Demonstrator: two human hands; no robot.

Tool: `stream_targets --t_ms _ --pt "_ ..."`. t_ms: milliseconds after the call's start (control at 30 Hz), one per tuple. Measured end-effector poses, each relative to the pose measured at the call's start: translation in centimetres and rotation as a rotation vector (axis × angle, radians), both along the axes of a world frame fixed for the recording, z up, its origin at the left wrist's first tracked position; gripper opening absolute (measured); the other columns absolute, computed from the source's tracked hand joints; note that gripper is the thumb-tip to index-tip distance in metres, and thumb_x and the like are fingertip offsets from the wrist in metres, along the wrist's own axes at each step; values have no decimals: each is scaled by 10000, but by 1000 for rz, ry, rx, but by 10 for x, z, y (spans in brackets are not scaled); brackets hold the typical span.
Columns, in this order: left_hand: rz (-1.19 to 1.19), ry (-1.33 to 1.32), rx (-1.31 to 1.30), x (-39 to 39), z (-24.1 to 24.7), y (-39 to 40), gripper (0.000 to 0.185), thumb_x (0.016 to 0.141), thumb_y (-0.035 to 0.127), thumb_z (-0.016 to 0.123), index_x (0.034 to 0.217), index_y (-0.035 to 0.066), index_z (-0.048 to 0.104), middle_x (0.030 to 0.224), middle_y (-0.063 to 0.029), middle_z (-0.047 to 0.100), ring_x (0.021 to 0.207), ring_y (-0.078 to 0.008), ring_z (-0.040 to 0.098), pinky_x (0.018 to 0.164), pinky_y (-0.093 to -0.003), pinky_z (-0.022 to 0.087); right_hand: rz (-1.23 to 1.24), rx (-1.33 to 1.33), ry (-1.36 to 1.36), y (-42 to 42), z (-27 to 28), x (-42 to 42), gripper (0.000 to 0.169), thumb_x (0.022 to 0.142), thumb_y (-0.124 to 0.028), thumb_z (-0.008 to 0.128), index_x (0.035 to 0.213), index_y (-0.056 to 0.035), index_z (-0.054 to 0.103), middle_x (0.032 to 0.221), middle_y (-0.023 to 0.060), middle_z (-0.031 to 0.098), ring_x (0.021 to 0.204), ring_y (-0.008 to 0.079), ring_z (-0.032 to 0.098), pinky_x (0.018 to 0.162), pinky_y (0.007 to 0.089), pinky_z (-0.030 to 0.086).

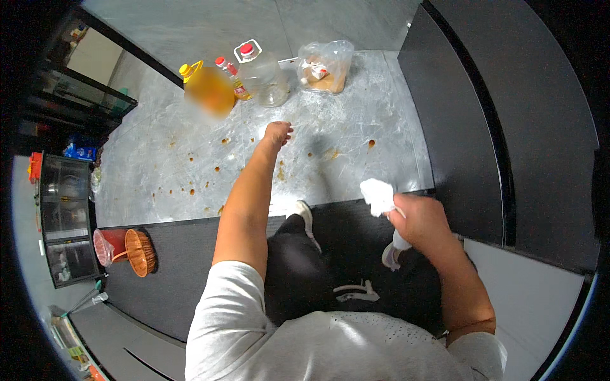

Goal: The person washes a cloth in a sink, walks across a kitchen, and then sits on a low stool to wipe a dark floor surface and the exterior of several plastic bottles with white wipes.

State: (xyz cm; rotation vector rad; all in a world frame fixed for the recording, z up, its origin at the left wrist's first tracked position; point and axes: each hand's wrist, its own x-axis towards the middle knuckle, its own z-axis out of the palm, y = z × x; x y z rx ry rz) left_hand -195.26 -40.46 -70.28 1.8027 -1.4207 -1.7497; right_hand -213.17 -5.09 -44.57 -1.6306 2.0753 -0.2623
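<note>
My left hand [279, 132] reaches forward over the stained grey floor [305, 181], fingers loosely bent and nothing visible in them. Just beyond it stands a large clear plastic jug [267, 83] with a red cap and white handle. My right hand [421, 221] grips a crumpled white tissue or cloth [378, 196] near the edge of the black mat [176, 266]. Brown drops and smears [281, 171] dot the floor around and below my left hand. Part of the right hand is motion-blurred.
Beyond my left hand are a yellow-capped oil jug [190, 71], partly blurred out, a red-capped bottle [240, 90] and a clear plastic bag [329, 66] with brown contents. Dark cabinets [462, 119] rise at right. An orange basket [141, 252] and red bucket [107, 243] stand left.
</note>
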Motion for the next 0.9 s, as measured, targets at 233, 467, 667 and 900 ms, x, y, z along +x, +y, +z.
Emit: stream_targets --t_ms 233,467,667,900 --pt "322 411 144 -140 -47 -72 241 862 265 516 1064 135 514 1084 -24 571 861 -193 521 650 -337 416 19 207 4 -41 -12 -40 201 806 -261 590 823 -63 564 739 131 610 693 330 612 609 447 476" --pt "440 807 315 -219 -99 -106 285 914 305 436 1142 137 473 1140 22 532 884 -150 513 651 -296 413 7 268 -74 -78 -27 -68 183 804 -248 613 817 -66 604 707 140 620 655 326 622 588 425 497" --pt "460 818 245 -231 -96 -173 141 887 248 494 952 137 551 822 -17 605 731 -109 547 548 -251 415 35 314 -87 -103 -31 -80 186 805 -253 615 784 -69 605 671 140 614 639 318 623 566 419 493" --pt "644 939 136 -209 -77 -169 87 843 216 549 872 146 592 756 29 563 688 -125 539 622 -277 423 71 288 -105 -106 -33 -87 218 804 -266 621 771 -53 586 751 130 580 655 320 608 568 418 490"
